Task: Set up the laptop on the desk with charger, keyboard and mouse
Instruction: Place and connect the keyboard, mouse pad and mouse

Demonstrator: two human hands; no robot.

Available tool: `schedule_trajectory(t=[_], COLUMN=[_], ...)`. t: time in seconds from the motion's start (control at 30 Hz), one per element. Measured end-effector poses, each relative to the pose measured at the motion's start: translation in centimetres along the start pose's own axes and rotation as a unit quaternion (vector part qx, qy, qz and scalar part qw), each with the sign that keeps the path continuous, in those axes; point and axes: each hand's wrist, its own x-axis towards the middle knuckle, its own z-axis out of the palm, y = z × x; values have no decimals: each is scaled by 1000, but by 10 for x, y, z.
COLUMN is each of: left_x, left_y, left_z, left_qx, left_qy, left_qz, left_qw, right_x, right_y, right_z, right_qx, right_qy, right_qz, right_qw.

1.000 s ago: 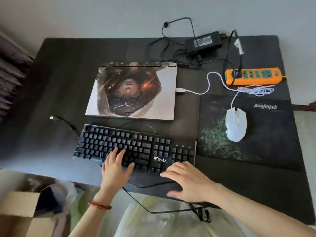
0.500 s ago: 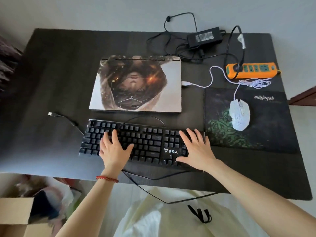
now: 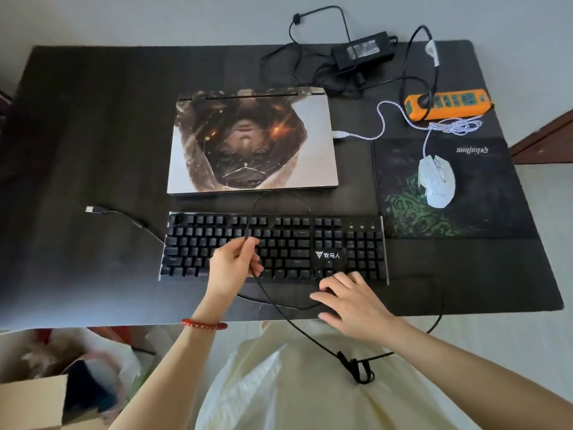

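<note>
The left hand (image 3: 234,263) pinches the keyboard cable (image 3: 280,308) between thumb and fingers, lifted just above the keys of the keyboard (image 3: 274,246). The right hand (image 3: 352,301) rests with loosely spread fingers on the near right edge of the keyboard and holds nothing. The keyboard lies on the worktop (image 3: 93,135), just near of the closed laptop (image 3: 251,141).

The cable is the work in hand, I judge. It loops over the far edge of the keyboard, crosses the keys, drops off the near edge of the worktop and swings back up on the right. Its plug (image 3: 90,209) lies on the bare worktop to the left of the keyboard, well apart from the laptop.

To do this well:
- Lift the slack clear of the keys rather than dragging it, so no keycap snags.
- Let the right hand press the keyboard down, so it stays square to the laptop.
- Lay the cable round the far or left side.
- Then carry the plug to a port on the laptop's left side; no port is visible from here.

The mouse (image 3: 436,180) sits on its mat (image 3: 483,206), its white cable running to the laptop's right edge. The charger (image 3: 362,52) lies at the far edge, near the orange power strip (image 3: 448,104).
</note>
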Motion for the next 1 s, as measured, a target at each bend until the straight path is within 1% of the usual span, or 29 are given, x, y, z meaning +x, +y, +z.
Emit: schedule_trajectory(t=[0.07,0.1,0.17,0.27,0.33,0.4,0.47,0.5,0.53,0.57,0.6,0.63,0.67,0.73,0.77,0.8,0.9,0.93,1.0], left_x=[2,4,9,16,19,20,18,19,22,26,30,36,43,56,61,64,67,66,63], left_y=[2,3,-1,-10,-15,-17,-22,-27,-34,-42,-46,-53,-58,-69,-74,-78,-87,-88,-91], left_z=[3,3,0,-13,-23,-29,-40,-42,-53,-69,-77,-95,-108,-131,-141,-149,-162,-164,-162], left_qx=[-59,-58,-7,93,137,174,201,227,263,299,334,360,379,414,435,452,473,476,487], left_qy=[-10,-17,-22,17,43,41,48,71,114,155,168,153,115,41,22,19,52,56,57], left_qz=[-19,-17,0,11,23,57,112,134,131,103,74,50,39,40,48,60,112,123,126], left_qw=[998,998,1000,995,989,982,972,962,949,936,925,919,917,908,899,890,872,869,862], right_x=[-2,-4,-3,13,37,66,96,104,114,123,122,126,126,126,126,126,135,143,161], right_y=[-6,-7,-4,0,-1,-11,-32,-42,-55,-67,-70,-78,-81,-86,-89,-92,-105,-110,-116], right_z=[5,4,-3,-24,-38,-45,-42,-39,-34,-27,-22,-16,-11,-4,-2,-2,0,2,6], right_qx=[-32,-26,34,78,98,118,111,101,88,70,48,29,14,-4,-11,-22,-67,-70,-57], right_qy=[-19,-14,21,81,82,51,4,-26,-54,-74,-85,-88,-84,-82,-84,-76,-5,-6,-44], right_qz=[14,33,79,135,143,107,28,-4,-31,-47,-45,-45,-37,-21,-16,-12,0,-3,-11], right_qw=[999,999,996,984,981,986,993,995,994,994,994,995,996,996,996,997,998,997,997])
